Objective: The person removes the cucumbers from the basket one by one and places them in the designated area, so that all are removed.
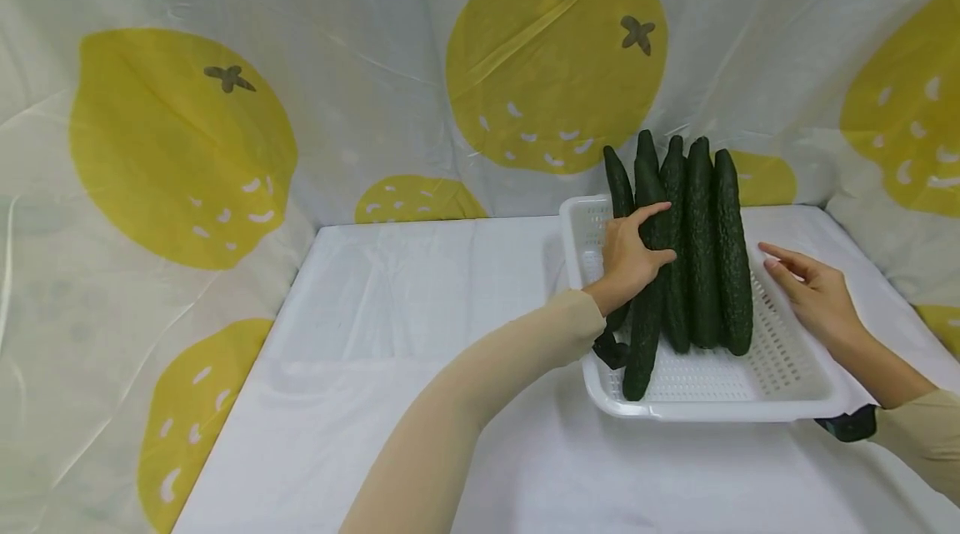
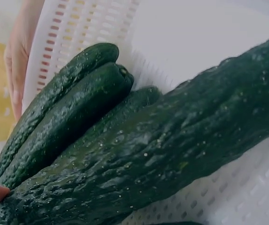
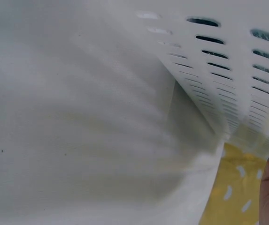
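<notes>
So from the left: wrinkly pale sheet (image 1: 352, 101) printed with fat yellow lemons, then the bench (image 1: 420, 292) under smooth white cloth. Next a white plastic basket (image 1: 720, 411), rounded corners, slotted walls, with a skinny cucumber (image 1: 617, 176) at its left side. Left hand (image 1: 630, 255) grips the long, bumpy, slightly shiny dark green cucumber (image 1: 645, 334) beside it, over the basket. Three more knobbly cucumbers (image 1: 703, 259) lean in there too. Right hand (image 1: 817, 296) has its fingers loosely extended by the basket's right rim, can't tell if they're touching
</notes>
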Tool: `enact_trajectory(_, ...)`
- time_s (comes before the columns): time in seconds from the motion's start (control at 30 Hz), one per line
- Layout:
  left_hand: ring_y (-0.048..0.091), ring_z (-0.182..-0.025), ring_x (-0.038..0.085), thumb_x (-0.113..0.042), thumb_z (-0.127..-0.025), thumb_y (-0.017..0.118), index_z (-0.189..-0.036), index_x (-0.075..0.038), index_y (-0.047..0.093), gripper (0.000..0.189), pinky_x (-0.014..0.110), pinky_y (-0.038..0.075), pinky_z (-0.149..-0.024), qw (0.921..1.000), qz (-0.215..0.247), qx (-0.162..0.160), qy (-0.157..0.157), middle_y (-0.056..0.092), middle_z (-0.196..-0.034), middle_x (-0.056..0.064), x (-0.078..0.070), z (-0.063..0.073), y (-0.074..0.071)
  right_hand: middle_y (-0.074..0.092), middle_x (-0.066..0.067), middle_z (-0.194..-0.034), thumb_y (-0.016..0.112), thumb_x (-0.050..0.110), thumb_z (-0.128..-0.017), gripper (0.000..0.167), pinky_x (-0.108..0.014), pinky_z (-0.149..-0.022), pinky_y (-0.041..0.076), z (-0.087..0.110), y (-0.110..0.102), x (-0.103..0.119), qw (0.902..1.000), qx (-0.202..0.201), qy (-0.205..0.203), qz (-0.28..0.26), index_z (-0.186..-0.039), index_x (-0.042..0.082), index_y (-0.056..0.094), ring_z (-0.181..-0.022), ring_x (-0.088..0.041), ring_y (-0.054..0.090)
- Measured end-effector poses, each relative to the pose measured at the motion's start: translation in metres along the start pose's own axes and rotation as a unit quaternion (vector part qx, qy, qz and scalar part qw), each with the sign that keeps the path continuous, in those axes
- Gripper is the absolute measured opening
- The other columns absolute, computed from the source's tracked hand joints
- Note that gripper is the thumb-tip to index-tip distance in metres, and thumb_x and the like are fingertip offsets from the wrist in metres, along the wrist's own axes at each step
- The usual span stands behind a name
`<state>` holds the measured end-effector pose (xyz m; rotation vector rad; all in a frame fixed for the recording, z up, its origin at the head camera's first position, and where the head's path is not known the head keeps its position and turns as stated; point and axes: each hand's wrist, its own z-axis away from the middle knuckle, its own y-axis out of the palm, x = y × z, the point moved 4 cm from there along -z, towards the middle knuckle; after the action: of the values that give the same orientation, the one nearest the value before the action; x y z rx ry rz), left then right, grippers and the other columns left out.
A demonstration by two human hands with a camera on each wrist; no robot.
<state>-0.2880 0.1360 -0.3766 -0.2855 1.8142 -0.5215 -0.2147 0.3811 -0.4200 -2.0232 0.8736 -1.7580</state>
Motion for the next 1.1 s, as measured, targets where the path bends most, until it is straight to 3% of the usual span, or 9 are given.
enact_trajectory(0.1, 0.046, -0.091, 0.008, -0.008, -0.080, 0.085, -0.135, -0.034, 0.064, 0.064, 0.016, 0.035, -0.045, 1.0000, 0.000, 0.008, 0.002, 0.054, -0.069, 0.000, -0.001, 0.002, 0.002, 0.053, 0.026, -0.123, 0.052, 0.036, -0.105, 0.049, -0.011, -0.094, 0.032, 0.000, 0.000, 0.000, 1.0000, -0.002, -0.002, 0.000, -0.147, 0.010, 0.051, -0.117, 0.013, 0.037)
enact_trajectory(0.3, 0.045, -0.105, 0.008, -0.010, -0.080, 0.085, -0.135, -0.034, 0.063, 0.065, 0.017, 0.040, -0.049, 0.9995, -0.001, 0.032, 0.002, 0.053, -0.126, 0.001, -0.003, 0.005, 0.005, 0.052, 0.004, -0.139, 0.050, 0.037, -0.106, 0.051, -0.025, -0.106, 0.032, -0.002, 0.002, -0.001, 0.9999, 0.008, 0.011, 0.004, -0.149, 0.011, 0.048, -0.123, 0.007, 0.037)
enact_trajectory(0.43, 0.046, -0.101, 0.009, -0.010, -0.080, 0.086, -0.136, -0.034, 0.063, 0.065, 0.017, 0.041, -0.048, 0.9990, -0.008, 0.043, 0.009, 0.053, -0.131, 0.002, -0.003, 0.004, 0.004, 0.054, 0.018, -0.130, 0.051, 0.036, -0.106, 0.050, -0.026, -0.107, 0.034, -0.001, 0.002, -0.001, 0.9999, 0.009, 0.014, -0.001, -0.149, 0.011, 0.049, -0.122, 0.007, 0.038)
enact_trajectory(0.57, 0.045, -0.060, 0.010, -0.007, -0.080, 0.085, -0.137, -0.032, 0.062, 0.066, 0.018, 0.034, -0.040, 0.9983, 0.008, 0.057, 0.011, 0.063, -0.080, 0.003, -0.001, 0.001, 0.004, 0.051, 0.029, -0.119, 0.052, 0.035, -0.105, 0.049, -0.019, -0.100, 0.034, -0.001, 0.001, -0.001, 0.9998, 0.008, 0.015, -0.005, -0.149, 0.012, 0.049, -0.120, 0.008, 0.039)
enact_trajectory(0.67, 0.056, -0.063, 0.006, -0.005, -0.080, 0.085, -0.137, -0.029, 0.063, 0.066, 0.017, 0.034, -0.039, 0.9980, 0.016, 0.060, 0.014, 0.067, -0.077, -0.001, -0.003, 0.000, 0.002, 0.050, 0.032, -0.116, 0.052, 0.036, -0.105, 0.050, -0.022, -0.104, 0.033, -0.001, 0.001, -0.001, 0.9998, 0.009, 0.016, -0.007, -0.149, 0.012, 0.049, -0.121, 0.007, 0.038)
enact_trajectory(0.73, 0.063, -0.091, 0.008, -0.006, -0.079, 0.086, -0.137, -0.030, 0.063, 0.066, 0.015, 0.040, -0.044, 0.9979, 0.016, 0.061, 0.015, 0.070, -0.112, -0.003, -0.004, 0.000, 0.001, 0.050, 0.034, -0.112, 0.052, 0.035, -0.105, 0.049, -0.019, -0.102, 0.034, -0.001, 0.001, 0.000, 0.9998, 0.008, 0.014, -0.009, -0.149, 0.012, 0.049, -0.119, 0.008, 0.039)
enact_trajectory(0.8, 0.058, -0.116, 0.012, -0.006, -0.078, 0.087, -0.136, -0.029, 0.064, 0.067, 0.014, 0.046, -0.053, 0.9979, 0.018, 0.060, 0.018, 0.058, -0.138, -0.007, -0.006, -0.001, -0.001, 0.050, 0.034, -0.110, 0.052, 0.034, -0.105, 0.049, -0.012, -0.095, 0.035, -0.001, 0.000, 0.001, 0.9999, 0.006, 0.011, -0.009, -0.148, 0.011, 0.050, -0.116, 0.009, 0.040)
enact_trajectory(0.9, 0.059, -0.116, 0.015, -0.008, -0.077, 0.088, -0.136, -0.029, 0.064, 0.067, 0.013, 0.049, -0.063, 0.9975, 0.025, 0.062, 0.022, 0.054, -0.143, -0.008, -0.007, -0.002, -0.004, 0.049, 0.034, -0.107, 0.053, 0.034, -0.105, 0.049, -0.007, -0.085, 0.035, -0.001, 0.000, 0.001, 0.9999, 0.005, 0.011, -0.008, -0.148, 0.011, 0.050, -0.112, 0.010, 0.040)
enact_trajectory(1.1, 0.059, -0.118, 0.016, -0.010, -0.075, 0.090, -0.135, -0.030, 0.065, 0.067, 0.017, 0.052, -0.074, 0.9968, 0.047, 0.063, 0.015, 0.052, -0.145, -0.010, -0.010, -0.005, -0.007, 0.048, 0.032, -0.109, 0.051, 0.036, -0.105, 0.050, -0.025, -0.105, 0.034, 0.000, 0.001, 0.001, 0.9997, 0.009, 0.021, -0.009, -0.149, 0.011, 0.049, -0.119, 0.007, 0.039)
